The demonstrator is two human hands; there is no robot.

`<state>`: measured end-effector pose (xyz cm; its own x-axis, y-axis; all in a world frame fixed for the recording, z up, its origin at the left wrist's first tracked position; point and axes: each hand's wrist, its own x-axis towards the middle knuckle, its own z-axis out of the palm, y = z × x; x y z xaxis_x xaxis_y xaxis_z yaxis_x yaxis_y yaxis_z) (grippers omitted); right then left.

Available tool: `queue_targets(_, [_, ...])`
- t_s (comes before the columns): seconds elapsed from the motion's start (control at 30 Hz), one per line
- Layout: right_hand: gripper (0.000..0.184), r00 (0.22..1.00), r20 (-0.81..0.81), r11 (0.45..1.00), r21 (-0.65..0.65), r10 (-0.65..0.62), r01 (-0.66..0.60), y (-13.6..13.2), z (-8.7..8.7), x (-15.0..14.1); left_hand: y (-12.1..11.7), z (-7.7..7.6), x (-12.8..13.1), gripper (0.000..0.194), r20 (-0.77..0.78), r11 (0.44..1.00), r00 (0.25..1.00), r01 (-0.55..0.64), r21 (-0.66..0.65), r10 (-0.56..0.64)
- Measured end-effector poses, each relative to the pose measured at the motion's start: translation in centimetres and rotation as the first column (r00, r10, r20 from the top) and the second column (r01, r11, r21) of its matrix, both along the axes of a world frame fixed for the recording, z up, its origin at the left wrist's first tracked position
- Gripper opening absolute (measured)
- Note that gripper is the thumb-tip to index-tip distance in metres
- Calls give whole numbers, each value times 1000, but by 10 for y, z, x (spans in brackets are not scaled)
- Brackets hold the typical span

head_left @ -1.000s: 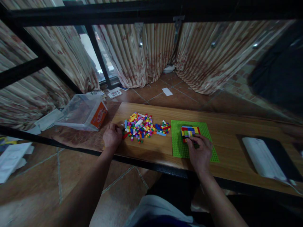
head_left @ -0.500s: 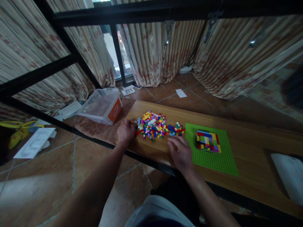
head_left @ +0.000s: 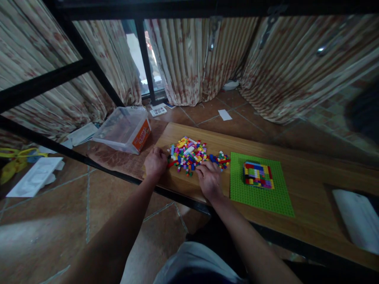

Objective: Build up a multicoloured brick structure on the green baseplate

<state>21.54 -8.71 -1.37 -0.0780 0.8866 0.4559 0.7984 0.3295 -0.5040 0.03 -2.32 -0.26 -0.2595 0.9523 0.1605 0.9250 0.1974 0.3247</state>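
striped, red-blotched curtains (head_left: 189,63) hang behind a long wooden table (head_left: 308,181), over a brown tiled floor (head_left: 115,221). at far left on the floor lie a yellow thing (head_left: 11,165), hard to make out, and a white molded tray (head_left: 35,177). next, on a brown cloth (head_left: 115,163), sits a clear plastic bin (head_left: 118,134); its orange label (head_left: 141,136) bears pale lettering too small to read. the left hand (head_left: 156,162) rests with curled fingers at the left edge of a pile of colored bricks (head_left: 188,152); whether it grips one, i cannot tell. behind, on the floor, a white card (head_left: 158,111) shows dark print, also unreadable. the right hand (head_left: 209,179) reaches the pile's near edge, fingertips drawn together; i cannot tell if a brick is between them. beyond the pile lies a paper slip (head_left: 225,114) on the floor. further right, a green baseplate (head_left: 260,203) carries a squarish multicolored brick build (head_left: 258,174). at far right lies a white flat object (head_left: 357,217).
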Motion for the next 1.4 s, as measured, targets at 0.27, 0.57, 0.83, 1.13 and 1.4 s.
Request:
queue_targets(0.27, [16, 981, -158, 993, 15, -110, 114, -50, 21, 61, 2, 2, 2, 21, -31, 1000, 999, -14, -2, 14])
queue_targets(0.57, [21, 912, -132, 916, 45, -389, 398, -90, 10, 152, 3, 1, 2, 21, -21, 1000, 1000, -17, 3, 17])
queue_targets(0.83, [20, 935, -108, 934, 83, -338, 347, -72, 12, 146, 4, 0, 2, 19, -49, 999, 999, -19, 26, 21])
queue_targets(1.13, [19, 938, 76, 937, 116, -339, 329, -53, 4, 150, 4, -2, 1, 21, -60, 999, 998, -21, 24, 23])
queue_targets(1.4, [22, 922, 150, 934, 66, -357, 351, -50, 8, 144, 4, -2, 0, 20, -59, 999, 998, -22, 33, 24])
